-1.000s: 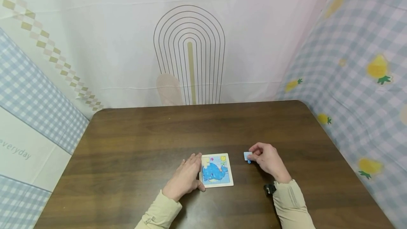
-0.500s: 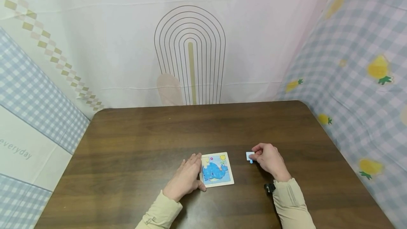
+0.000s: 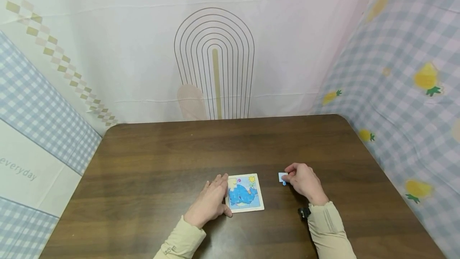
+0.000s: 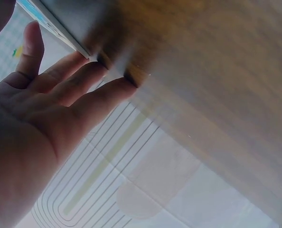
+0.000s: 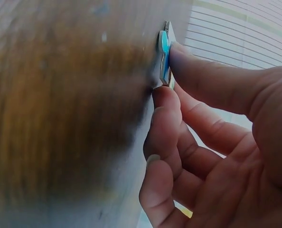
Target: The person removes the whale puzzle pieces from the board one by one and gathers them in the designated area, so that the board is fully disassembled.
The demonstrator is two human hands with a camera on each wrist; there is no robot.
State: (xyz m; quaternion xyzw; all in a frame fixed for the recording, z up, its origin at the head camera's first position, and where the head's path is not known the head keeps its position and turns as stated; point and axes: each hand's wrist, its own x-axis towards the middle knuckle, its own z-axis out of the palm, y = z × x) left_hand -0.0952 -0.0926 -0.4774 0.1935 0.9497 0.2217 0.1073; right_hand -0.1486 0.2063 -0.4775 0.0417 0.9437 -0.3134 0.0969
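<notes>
A square whale puzzle in a pale frame (image 3: 248,210) lies flat on the table in the head view. My left hand (image 3: 210,203) rests at its left side, fingers extended along the edge and thumb by the near left corner. The left wrist view shows the frame's side (image 4: 65,37) against the fingertips. To the right, my right hand (image 3: 305,183) pinches a small light-blue puzzle piece (image 3: 282,176) between thumb and fingers. In the right wrist view the piece (image 5: 164,59) is seen nearly edge-on; whether it touches the table I cannot tell. The fingers partly cover it.
The dark wooden table (image 3: 161,155) extends around both hands. A white patterned cloth (image 3: 143,51) hangs behind its far edge, with checked cloth (image 3: 406,103) at the right. A black strap-like item (image 3: 304,213) sits at the right wrist.
My right hand has shifted the puzzle piece slightly to the right, then held almost still. The left hand and the framed puzzle stay practically in place.
</notes>
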